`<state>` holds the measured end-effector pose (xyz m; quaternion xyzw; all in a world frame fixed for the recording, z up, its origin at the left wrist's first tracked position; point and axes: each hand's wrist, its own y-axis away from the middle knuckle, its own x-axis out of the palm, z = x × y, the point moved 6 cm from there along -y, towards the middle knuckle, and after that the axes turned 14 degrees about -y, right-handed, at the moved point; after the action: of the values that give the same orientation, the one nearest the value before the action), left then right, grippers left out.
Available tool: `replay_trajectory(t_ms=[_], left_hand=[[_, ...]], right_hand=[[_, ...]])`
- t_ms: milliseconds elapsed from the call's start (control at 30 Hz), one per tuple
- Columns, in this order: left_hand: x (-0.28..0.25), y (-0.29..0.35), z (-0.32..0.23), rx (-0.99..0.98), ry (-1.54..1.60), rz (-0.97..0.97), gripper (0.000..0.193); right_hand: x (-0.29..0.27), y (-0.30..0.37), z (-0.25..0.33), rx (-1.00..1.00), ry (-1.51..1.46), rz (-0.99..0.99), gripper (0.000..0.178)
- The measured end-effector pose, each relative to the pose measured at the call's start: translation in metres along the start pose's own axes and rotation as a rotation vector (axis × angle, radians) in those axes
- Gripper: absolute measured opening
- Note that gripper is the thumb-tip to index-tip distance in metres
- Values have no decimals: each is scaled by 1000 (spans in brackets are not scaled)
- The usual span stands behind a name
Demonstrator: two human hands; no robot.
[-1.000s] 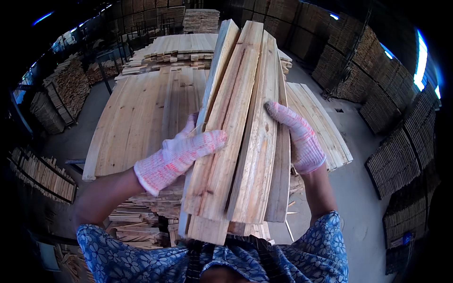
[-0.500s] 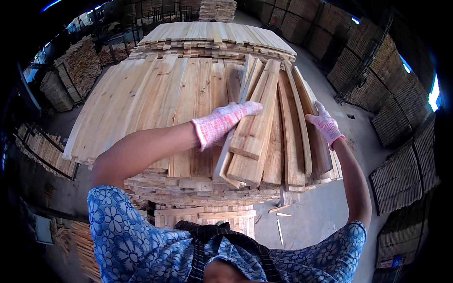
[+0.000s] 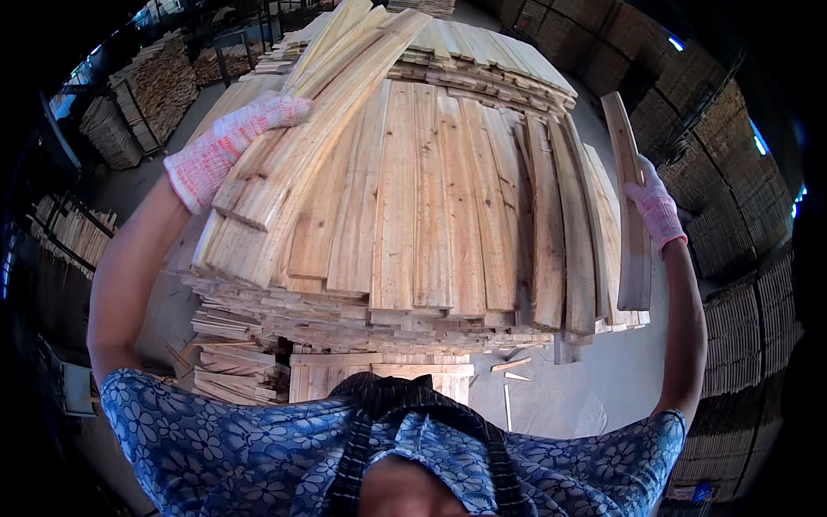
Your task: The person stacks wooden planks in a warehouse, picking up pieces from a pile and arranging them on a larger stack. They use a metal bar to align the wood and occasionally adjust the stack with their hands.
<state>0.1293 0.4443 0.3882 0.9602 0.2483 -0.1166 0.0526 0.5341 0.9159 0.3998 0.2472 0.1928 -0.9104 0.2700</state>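
Both hands wear white-and-pink knit gloves. At the left, my left hand (image 3: 233, 146) grips a few overlapping wooden planks (image 3: 323, 129), its fingers over their left edge. These planks lie slanted across the left part of the stack, far ends toward the upper right. Off the stack's right side, my right hand (image 3: 655, 207) holds a single wooden plank (image 3: 635, 258) by its right edge, with the board tilted up on its side. Between the hands, a top layer of planks (image 3: 435, 198) lies side by side on the large stack; several at its right end sit crooked and uneven.
Another stack of planks (image 3: 491, 56) stands just beyond. Wood scraps (image 3: 511, 365) lie on the concrete floor (image 3: 560, 401) near the front right. Tall board piles (image 3: 741, 319) line the right side, and more wood piles (image 3: 155, 77) stand at the far left.
My left hand has carried its planks from the middle of the stack to the left, uncovering the layer beneath. My right hand has moved outward, lifting one plank off the right edge.
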Motion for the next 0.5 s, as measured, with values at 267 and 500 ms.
replay_trajectory(t_ms=[267, 500], left_hand=[[-6, 11, 12, -307, -1413, 50, 108], [-23, 13, 6, -349, -1465, 169, 111]], right_hand=[[243, 58, 50, -3, -4, 183, 54], [281, 52, 58, -158, 435, 87, 36]])
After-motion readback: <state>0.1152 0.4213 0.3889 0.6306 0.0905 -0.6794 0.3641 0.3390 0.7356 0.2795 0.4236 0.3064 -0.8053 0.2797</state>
